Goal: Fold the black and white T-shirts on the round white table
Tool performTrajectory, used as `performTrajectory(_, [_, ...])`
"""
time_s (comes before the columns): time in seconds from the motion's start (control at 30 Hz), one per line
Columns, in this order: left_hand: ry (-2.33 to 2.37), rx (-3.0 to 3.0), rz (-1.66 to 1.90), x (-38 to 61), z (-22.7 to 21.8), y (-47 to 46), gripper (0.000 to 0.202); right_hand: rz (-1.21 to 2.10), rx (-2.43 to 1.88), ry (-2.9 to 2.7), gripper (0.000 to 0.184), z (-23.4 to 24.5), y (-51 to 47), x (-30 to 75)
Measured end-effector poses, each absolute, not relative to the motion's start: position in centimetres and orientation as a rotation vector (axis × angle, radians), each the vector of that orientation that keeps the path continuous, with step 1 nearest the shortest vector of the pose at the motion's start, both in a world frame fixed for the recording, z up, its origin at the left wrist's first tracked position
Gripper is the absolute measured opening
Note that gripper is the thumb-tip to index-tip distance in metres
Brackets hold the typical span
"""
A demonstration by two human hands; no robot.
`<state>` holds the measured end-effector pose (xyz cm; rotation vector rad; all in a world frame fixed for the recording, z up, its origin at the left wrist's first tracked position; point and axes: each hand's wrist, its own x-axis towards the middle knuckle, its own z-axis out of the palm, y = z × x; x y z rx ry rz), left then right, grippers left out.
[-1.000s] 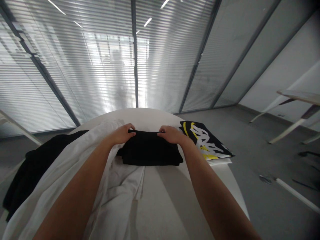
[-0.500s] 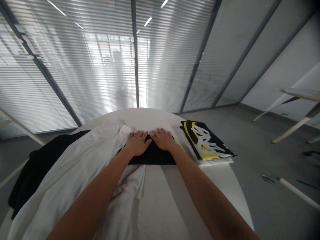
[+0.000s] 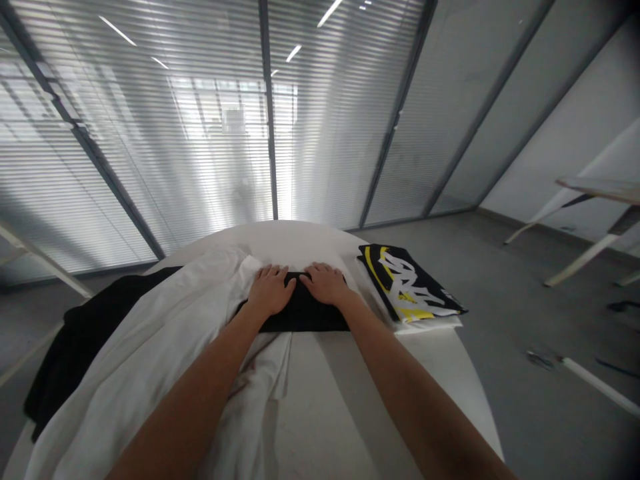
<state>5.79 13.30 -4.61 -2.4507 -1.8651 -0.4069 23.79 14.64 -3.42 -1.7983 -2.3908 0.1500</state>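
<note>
A folded black cloth (image 3: 305,313), perhaps a garment, lies on the round white table (image 3: 320,400) in front of me. My left hand (image 3: 273,290) rests palm down on its left part, thumb spread toward the middle. On the right part lies my right hand (image 3: 325,283), also palm down with its thumb apart. Fingers of both hands reach the far edge of the cloth and bend slightly there. A white garment (image 3: 165,347) spreads loosely to the left, under my left forearm and beside the black cloth.
To the right sits a folded black item with yellow and white print (image 3: 410,287), on something white. A black garment (image 3: 95,327) hangs over the table's left edge. Behind the table stands a glass wall with blinds (image 3: 210,167). Another table (image 3: 600,190) is at the far right.
My hands stay on the black cloth; their fingers look a little more bent at its far edge. The whole view has shifted slightly.
</note>
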Motion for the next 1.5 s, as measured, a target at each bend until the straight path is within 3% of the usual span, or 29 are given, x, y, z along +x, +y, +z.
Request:
performTrajectory(0.13, [-1.861, -2.433, -0.468, 5.7, -4.6, 13.2, 0.051, 0.020, -1.798, -2.278, 0.047, -3.6, 13.6, 23.1])
performTrajectory(0.43, [-1.826, -2.296, -0.548, 6.1, -3.3, 10.6, 0.044, 0.085, -1.800, -2.295, 0.047, -3.1, 13.5, 23.2])
performTrajectory(0.97, [-1.982, -2.032, -0.253, -0.4, -4.3, 1.8, 0.055, 0.732, -1.764, -2.809, 0.055, 3.2, 13.3, 26.0])
performTrajectory(1.17, [-2.025, -2.022, -0.355, -0.6, -3.4, 2.5, 0.045, 0.940, -1.552, -2.818, 0.038, 4.4, 12.8, 26.1])
performTrajectory(1.33, [-2.096, -2.008, -0.414, -1.8, -3.3, 3.2, 0.039, 0.914, -1.446, -2.766, 0.030, 4.9, 12.2, 25.7])
performTrajectory(1.5, [-2.161, -2.015, -0.455, -2.3, -3.1, 3.4, 0.038, 0.600, -1.596, -2.753, 0.028, 6.7, 9.2, 25.4])
